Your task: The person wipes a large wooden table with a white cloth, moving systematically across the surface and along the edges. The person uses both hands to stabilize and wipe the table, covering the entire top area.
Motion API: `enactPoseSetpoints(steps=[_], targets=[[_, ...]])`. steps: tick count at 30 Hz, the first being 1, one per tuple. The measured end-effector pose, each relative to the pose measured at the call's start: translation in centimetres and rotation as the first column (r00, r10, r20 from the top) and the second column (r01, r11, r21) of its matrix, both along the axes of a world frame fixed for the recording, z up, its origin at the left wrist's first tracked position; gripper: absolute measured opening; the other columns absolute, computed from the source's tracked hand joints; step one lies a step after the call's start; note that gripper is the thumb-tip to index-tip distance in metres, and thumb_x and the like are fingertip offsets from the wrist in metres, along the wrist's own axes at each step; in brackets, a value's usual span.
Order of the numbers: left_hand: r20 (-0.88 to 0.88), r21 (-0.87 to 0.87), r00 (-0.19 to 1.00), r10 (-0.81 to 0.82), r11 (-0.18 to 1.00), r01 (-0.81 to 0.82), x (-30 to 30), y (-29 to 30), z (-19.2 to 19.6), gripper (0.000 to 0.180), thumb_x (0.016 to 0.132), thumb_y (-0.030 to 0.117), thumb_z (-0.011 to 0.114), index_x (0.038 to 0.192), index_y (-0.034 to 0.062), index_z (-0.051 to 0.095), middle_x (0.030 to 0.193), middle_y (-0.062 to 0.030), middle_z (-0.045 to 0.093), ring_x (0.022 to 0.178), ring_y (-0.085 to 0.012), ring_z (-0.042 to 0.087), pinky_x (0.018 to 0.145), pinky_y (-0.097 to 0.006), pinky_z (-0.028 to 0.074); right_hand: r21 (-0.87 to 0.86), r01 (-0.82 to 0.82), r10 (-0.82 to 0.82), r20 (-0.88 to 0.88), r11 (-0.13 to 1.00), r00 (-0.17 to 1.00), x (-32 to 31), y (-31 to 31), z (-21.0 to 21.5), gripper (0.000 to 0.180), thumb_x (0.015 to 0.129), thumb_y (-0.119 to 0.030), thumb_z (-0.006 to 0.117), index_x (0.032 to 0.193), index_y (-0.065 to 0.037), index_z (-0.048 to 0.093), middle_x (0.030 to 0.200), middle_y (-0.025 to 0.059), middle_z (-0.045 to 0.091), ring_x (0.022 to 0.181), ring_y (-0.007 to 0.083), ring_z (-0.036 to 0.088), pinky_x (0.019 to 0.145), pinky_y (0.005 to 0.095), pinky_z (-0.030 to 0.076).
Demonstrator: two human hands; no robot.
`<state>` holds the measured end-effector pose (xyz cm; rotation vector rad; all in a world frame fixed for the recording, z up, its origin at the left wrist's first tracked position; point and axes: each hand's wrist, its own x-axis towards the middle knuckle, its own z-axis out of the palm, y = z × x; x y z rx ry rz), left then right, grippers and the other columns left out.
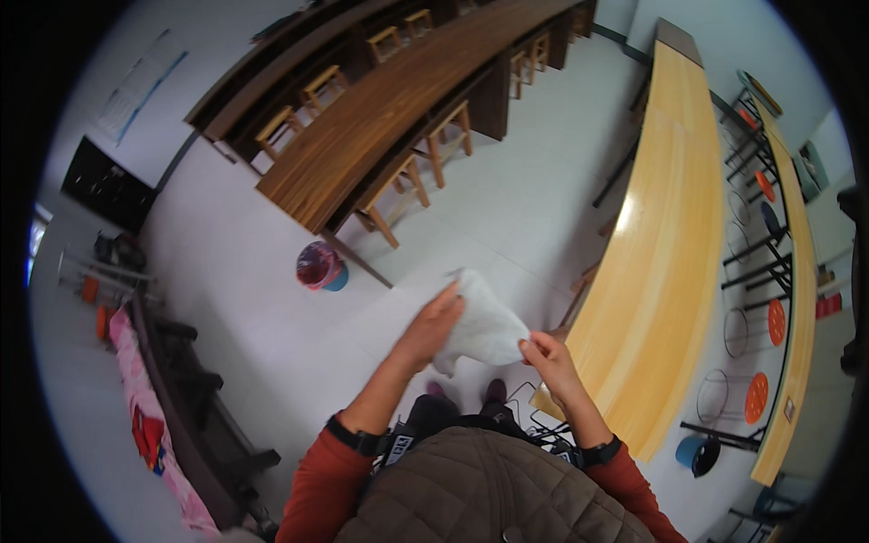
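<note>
A thin whitish cloth (489, 321) hangs spread between my two hands, above the floor in front of my body. My left hand (429, 331) is closed on its left edge, with the fingertips near the cloth's upper corner. At the lower right corner, my right hand (552, 362) pinches the fabric between thumb and fingers. A small darker end of the cloth dangles below my left hand. My right forearm is beside the near end of a light wooden table (647, 335).
A dark wooden table (380, 136) with wooden stools (398, 195) stands ahead. A lined trash bin (322, 266) sits by its near leg. Orange-topped stools (757, 398) and a blue bucket (697, 454) are at right. A dark bench (181, 407) with pink fabric (136, 380) lies left.
</note>
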<state>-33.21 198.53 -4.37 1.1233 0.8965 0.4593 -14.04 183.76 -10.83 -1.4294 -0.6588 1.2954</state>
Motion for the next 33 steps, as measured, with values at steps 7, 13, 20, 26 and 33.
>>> enactPoseSetpoints(steps=[7, 13, 20, 26, 33], targets=[[0.093, 0.025, 0.995, 0.035, 0.999, -0.037, -6.5, 12.3, -0.5, 0.056, 0.103, 0.026, 0.047, 0.151, 0.0016, 0.030, 0.146, -0.0121, 0.044, 0.131, -0.0177, 0.043, 0.108, -0.030, 0.035, -0.033, 0.107, -0.105, 0.053, 0.994, 0.993, -4.7, 12.5, 1.6, 0.027, 0.094, -0.021, 0.065, 0.112, 0.000, 0.067, 0.090, -0.0010, 0.065, 0.078, 0.0079, 0.055, 0.073, 0.0241, 0.047], [0.297, 0.260, 0.927, 0.230, 0.914, -0.311, -14.4, 21.9, 4.8, 0.052, 0.103, 0.021, 0.046, 0.150, 0.0018, 0.033, 0.138, -0.0087, 0.051, 0.121, -0.0140, 0.049, 0.104, -0.028, 0.039, 0.294, 0.054, -0.140, 0.279, 0.954, 0.950, -9.1, 27.7, 8.7, 0.026, 0.095, -0.018, 0.063, 0.110, 0.003, 0.069, 0.091, 0.0001, 0.066, 0.083, 0.0070, 0.057, 0.077, 0.0220, 0.047], [0.460, 0.165, 0.665, 0.588, 0.680, -0.715, -20.9, 30.7, -0.3, 0.047, 0.103, 0.016, 0.041, 0.148, 0.0045, 0.036, 0.137, -0.0094, 0.050, 0.122, -0.0168, 0.048, 0.105, -0.030, 0.038, 0.461, -0.171, -0.015, 0.373, 0.870, 0.928, -16.3, 43.6, 8.1, 0.035, 0.093, -0.016, 0.064, 0.125, -0.002, 0.061, 0.100, 0.0035, 0.064, 0.083, 0.0076, 0.057, 0.078, 0.0226, 0.048], [-0.030, 0.132, 0.585, 0.811, 0.583, -0.801, -22.5, 33.5, -13.2, 0.049, 0.097, 0.010, 0.040, 0.146, 0.0056, 0.039, 0.138, -0.0069, 0.050, 0.126, -0.0195, 0.046, 0.106, -0.035, 0.038, 0.110, -0.382, 0.353, 0.217, 0.918, 0.910, -16.1, 44.5, 0.6, 0.043, 0.094, -0.020, 0.063, 0.133, -0.004, 0.055, 0.104, 0.0044, 0.064, 0.087, 0.0091, 0.057, 0.078, 0.0231, 0.048], [0.070, -0.370, 0.505, 0.860, 0.493, -0.787, -21.4, 37.4, -12.9, 0.047, 0.099, 0.020, 0.052, 0.144, 0.0081, 0.041, 0.139, -0.0101, 0.051, 0.126, -0.0278, 0.050, 0.106, -0.043, 0.043, -0.174, -0.365, 0.359, -0.064, 0.915, 0.931, -10.8, 48.4, -5.8, 0.051, 0.095, -0.027, 0.062, 0.139, -0.005, 0.047, 0.116, 0.0072, 0.063, 0.105, 0.0148, 0.058, 0.092, 0.0313, 0.046]])
